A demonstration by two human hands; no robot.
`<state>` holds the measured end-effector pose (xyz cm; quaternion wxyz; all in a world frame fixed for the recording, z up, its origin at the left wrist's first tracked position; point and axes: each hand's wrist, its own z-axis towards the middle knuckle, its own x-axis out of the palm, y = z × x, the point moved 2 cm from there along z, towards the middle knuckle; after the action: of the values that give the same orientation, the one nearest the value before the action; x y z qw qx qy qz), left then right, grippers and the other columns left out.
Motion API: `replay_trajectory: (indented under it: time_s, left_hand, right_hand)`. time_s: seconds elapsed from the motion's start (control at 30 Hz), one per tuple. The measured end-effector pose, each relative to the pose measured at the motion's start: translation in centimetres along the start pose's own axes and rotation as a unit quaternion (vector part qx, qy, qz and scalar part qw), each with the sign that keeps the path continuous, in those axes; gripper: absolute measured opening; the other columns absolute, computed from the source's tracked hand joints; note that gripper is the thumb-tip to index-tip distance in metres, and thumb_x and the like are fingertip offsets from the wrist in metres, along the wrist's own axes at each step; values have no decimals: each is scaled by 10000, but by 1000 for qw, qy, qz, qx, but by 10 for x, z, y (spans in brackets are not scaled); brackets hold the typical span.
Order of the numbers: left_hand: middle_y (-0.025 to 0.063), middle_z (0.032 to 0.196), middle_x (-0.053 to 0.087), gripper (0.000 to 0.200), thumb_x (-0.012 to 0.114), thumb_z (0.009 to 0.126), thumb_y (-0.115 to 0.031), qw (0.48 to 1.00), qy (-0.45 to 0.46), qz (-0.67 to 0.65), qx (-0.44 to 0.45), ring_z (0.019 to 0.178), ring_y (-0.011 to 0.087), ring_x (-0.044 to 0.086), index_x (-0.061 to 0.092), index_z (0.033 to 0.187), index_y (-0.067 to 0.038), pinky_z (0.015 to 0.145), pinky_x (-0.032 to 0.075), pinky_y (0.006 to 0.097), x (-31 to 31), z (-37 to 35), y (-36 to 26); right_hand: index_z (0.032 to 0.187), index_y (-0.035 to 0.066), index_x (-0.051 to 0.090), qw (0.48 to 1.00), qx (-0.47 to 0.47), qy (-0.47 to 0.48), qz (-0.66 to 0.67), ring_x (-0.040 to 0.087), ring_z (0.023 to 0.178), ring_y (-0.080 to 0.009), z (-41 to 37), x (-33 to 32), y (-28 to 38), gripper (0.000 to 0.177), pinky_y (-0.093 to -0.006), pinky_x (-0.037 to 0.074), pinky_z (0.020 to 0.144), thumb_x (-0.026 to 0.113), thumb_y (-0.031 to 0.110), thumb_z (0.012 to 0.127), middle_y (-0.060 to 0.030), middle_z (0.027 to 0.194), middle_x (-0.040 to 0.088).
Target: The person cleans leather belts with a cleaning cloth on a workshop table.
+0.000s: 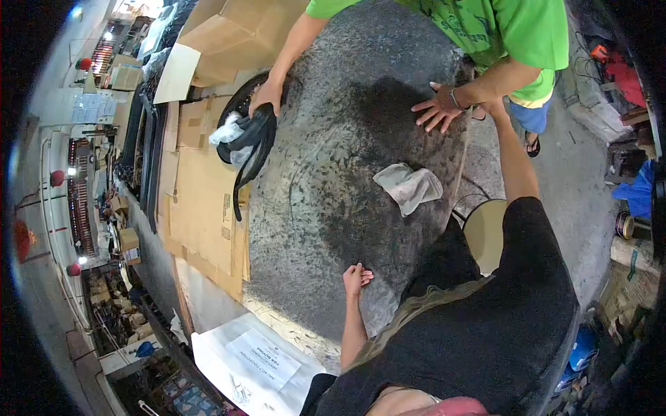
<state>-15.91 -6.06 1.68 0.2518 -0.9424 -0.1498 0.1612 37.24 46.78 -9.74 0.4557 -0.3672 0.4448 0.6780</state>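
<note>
My left hand (356,279) rests on the dark, smudged table surface (298,229), fingers curled together with nothing visible in them. My right forearm reaches up along the table's right side. Its hand (491,105) is mostly hidden at the co-worker's forearm, so its grip cannot be made out. A crumpled whitish cloth (409,187) lies between my hands. Across the table, a co-worker in a green shirt (534,35) lays one spread hand (437,109) on the surface. The co-worker's other hand (267,97) holds coiled black strips (258,142) with clear plastic wrap.
Flattened cardboard (201,201) lies along the table's left side, below an open carton (239,31). A white printed sack (257,367) is at the lower left. A round stool (485,232) stands right of the table. Cluttered shelves line the far left.
</note>
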Motion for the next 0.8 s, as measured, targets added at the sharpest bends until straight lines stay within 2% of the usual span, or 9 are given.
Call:
replay_trajectory:
  time_s: [0.03, 0.07, 0.1, 0.2, 0.4, 0.6, 0.7, 0.73, 0.8]
  left_hand:
    - [125, 740, 695, 269, 524, 997, -251, 1000, -4, 0, 1, 597, 185, 684, 552, 851, -27, 502, 512, 258, 0, 2, 2]
    - [121, 743, 695, 270, 524, 996, -250, 1000, -12, -7, 6, 604, 184, 685, 554, 845, -29, 511, 515, 261, 0, 3, 6]
    - [117, 745, 696, 271, 525, 996, -250, 1000, -19, -15, 10, 610, 183, 687, 556, 840, -31, 519, 519, 264, 1, 2, 9]
    - [111, 728, 692, 274, 535, 993, -250, 999, -36, -31, 27, 596, 174, 681, 555, 824, -34, 498, 512, 260, 4, 2, 16]
    - [109, 711, 686, 277, 550, 988, -259, 998, -33, -51, 24, 579, 170, 675, 556, 826, -34, 475, 500, 251, 5, -2, 8]
    - [112, 717, 690, 272, 546, 989, -262, 998, -28, -46, 11, 575, 175, 675, 548, 828, -43, 468, 499, 250, 4, 2, 10]
    - [115, 722, 693, 271, 544, 988, -263, 999, -25, -44, 7, 574, 178, 678, 547, 831, -43, 468, 503, 252, 2, 3, 10]
    - [118, 723, 694, 271, 544, 988, -264, 999, -27, -39, 5, 574, 180, 679, 546, 833, -42, 467, 505, 252, 3, 2, 9]
    - [119, 722, 695, 272, 545, 987, -264, 999, -28, -38, 2, 573, 183, 681, 547, 834, -40, 466, 506, 252, 3, 0, 7]
  right_hand:
    - [1242, 98, 590, 995, -35, 41, -78, 448, 1280, -366, 4, 7, -2, 454, -480, 340, 1081, 621, 331, 854, -162, 1328, 556]
    - [1293, 107, 561, 997, -51, -60, 21, 421, 1313, -329, 4, 48, -33, 521, -434, 270, 1140, 662, 331, 834, -134, 1366, 532]
    - [1293, 107, 561, 996, -55, -60, 24, 421, 1313, -329, 9, 49, -30, 521, -434, 270, 1140, 662, 331, 834, -134, 1366, 532]
    - [1433, 130, 428, 971, -31, 218, -98, 344, 1380, -294, 10, 35, -24, 625, -396, 247, 1167, 638, 322, 876, -119, 1485, 403]
    - [1434, 129, 430, 866, -154, 248, -406, 389, 1351, -311, -1, -30, 65, 561, -403, 315, 1131, 560, 338, 929, -134, 1410, 492]
    - [1368, 125, 495, 990, -38, 128, -39, 442, 1311, -277, 13, 57, -9, 480, -396, 373, 1082, 531, 361, 951, -127, 1385, 520]
    - [1322, 120, 534, 994, -14, 100, -31, 456, 1297, -273, 14, 22, 19, 432, -394, 394, 1062, 546, 318, 939, -140, 1363, 536]
    - [1322, 120, 534, 994, -14, 103, -31, 456, 1297, -273, 14, -2, 41, 432, -394, 394, 1062, 546, 318, 939, -140, 1363, 536]
    - [1167, 128, 649, 963, 79, 256, -20, 500, 1239, -332, 35, -45, 61, 366, -453, 422, 1023, 631, 210, 811, -174, 1245, 598]
